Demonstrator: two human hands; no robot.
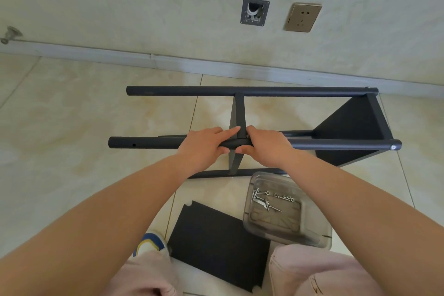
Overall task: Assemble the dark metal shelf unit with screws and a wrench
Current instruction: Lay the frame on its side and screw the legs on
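The dark metal shelf unit [348,125] lies on its side on the tiled floor. Its near round pole [149,143] runs left to right, and a far pole [276,91] lies parallel behind it. A thin middle shelf panel [239,110] stands edge-on between the poles. My left hand [204,145] grips the near pole just left of that panel, index finger stretched toward the joint. My right hand [266,145] grips the pole just right of it. A loose dark shelf panel [216,245] lies flat on the floor by my knees.
A clear plastic tray [283,218] with screws, washers and a small wrench sits on the floor at my right knee. The wall with a socket [303,17] and an open box hole [254,11] rises behind the unit. My shoe [150,244] shows lower left.
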